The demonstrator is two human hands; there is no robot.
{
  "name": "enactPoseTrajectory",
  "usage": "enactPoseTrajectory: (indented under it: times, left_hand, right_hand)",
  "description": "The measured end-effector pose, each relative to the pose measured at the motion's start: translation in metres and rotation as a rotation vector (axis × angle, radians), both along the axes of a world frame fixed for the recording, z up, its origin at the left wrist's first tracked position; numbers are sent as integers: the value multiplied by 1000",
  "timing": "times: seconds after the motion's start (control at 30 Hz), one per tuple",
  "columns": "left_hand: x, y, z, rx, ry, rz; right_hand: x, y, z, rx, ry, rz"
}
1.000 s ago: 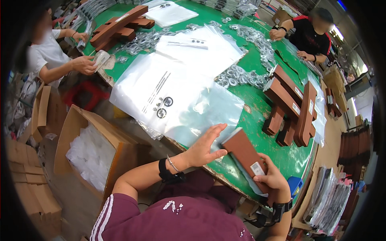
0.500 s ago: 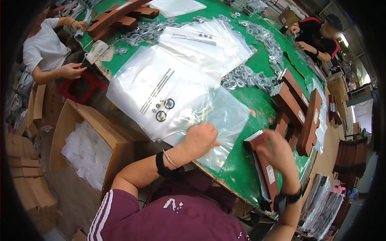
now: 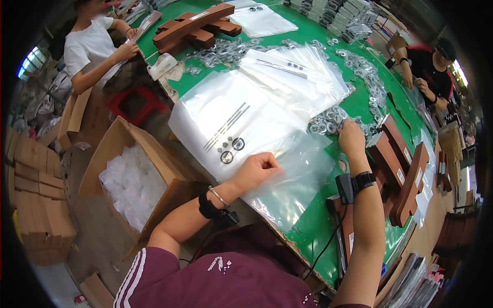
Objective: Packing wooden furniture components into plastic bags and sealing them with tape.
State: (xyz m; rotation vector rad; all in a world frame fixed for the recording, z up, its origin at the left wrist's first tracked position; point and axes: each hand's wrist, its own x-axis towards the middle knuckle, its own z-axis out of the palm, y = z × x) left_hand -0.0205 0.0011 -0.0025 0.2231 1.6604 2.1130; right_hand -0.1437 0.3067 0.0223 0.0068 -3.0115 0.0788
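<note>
My left hand (image 3: pixel 255 172) is closed, its thumb and fingers pinching the edge of a clear plastic bag (image 3: pixel 300 197) that hangs partly past the table edge. Beside it lies a stack of printed plastic bags (image 3: pixel 205 110). My right hand (image 3: pixel 352 138) reaches over the table to the near end of a pile of small bagged grey rings (image 3: pixel 323 122). Its fingers are drawn together at the packets; what they grip, if anything, is too small to make out. Below my right forearm lie brown slat bundles (image 3: pixel 347 226), partly hidden by the arm.
More brown slats (image 3: pixel 411 185) are stacked at the right, others (image 3: pixel 195 28) at the far left. A white tape dispenser (image 3: pixel 162 66) stands on the table's left edge. A cardboard box (image 3: pixel 172 197) with plastic bags stands on the floor. Co-workers (image 3: pixel 90 49) stand far left and far right.
My right hand has moved from the near brown slats up and away to the ring packets. My left hand keeps at the bag, its fingers more pinched. The view has shifted.
</note>
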Motion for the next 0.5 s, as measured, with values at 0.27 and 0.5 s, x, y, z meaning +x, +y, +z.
enactPoseTrajectory:
  times: [0.27,0.5]
  left_hand:
    - [-13,-13,16,152,-221,146]
    - [-14,9,19,152,-79,143]
  right_hand:
    - [3,-5,0,67,107,74]
    - [18,32,50,-830,15,-267]
